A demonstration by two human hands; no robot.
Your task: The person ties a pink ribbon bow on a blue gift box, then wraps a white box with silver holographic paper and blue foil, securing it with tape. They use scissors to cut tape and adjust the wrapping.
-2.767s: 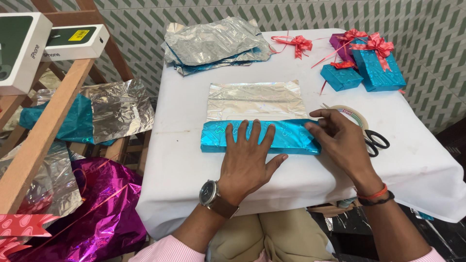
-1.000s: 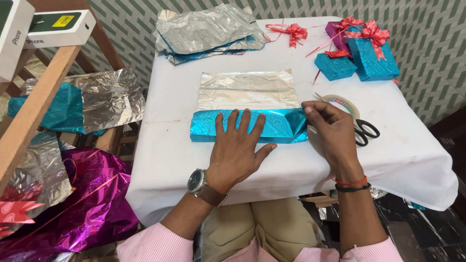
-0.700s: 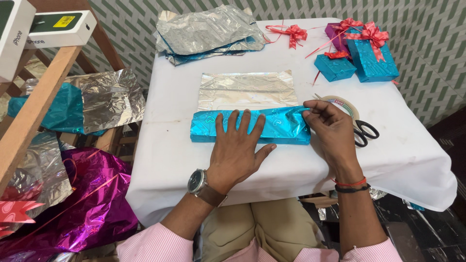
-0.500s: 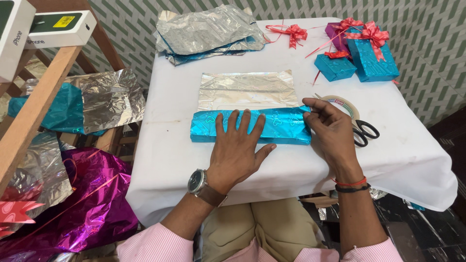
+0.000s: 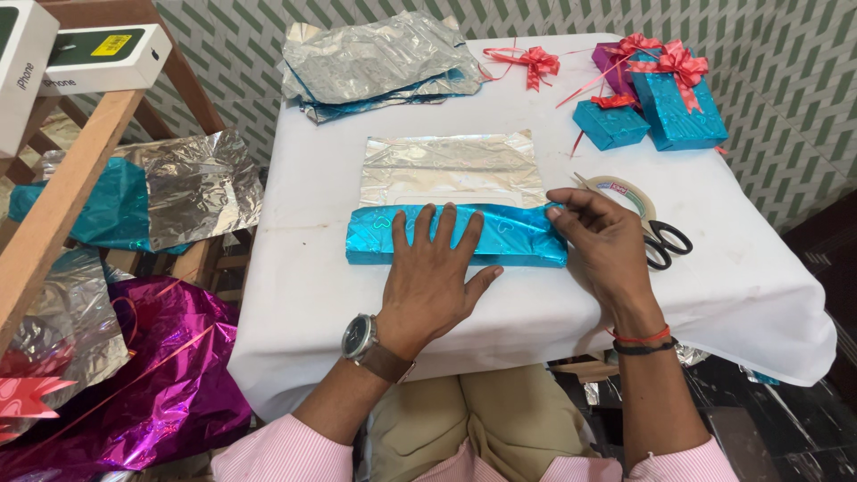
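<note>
- While one blue-wrapped box (image 5: 509, 234) lies near the front edge of the white table (image 5: 750, 277), its silver sheet flap (image 5: 451, 170) spreads flat toward the far side.
- Left hand (image 5: 433, 272) lies flat on the box, fingers spread, gripping nothing.
- Right hand (image 5: 603, 241) pinches the paper at the box's right end.
- One tape roll (image 5: 625, 190) and one pair of scissors (image 5: 665, 243) sit just right of that hand.
- Three wrapped gifts (image 5: 674, 107) fill the far right corner; bare cloth remains right of the scissors.

Gift-wrapping workspace: foil sheets (image 5: 379, 61), ribboned wrapped boxes (image 5: 674, 100).
</note>
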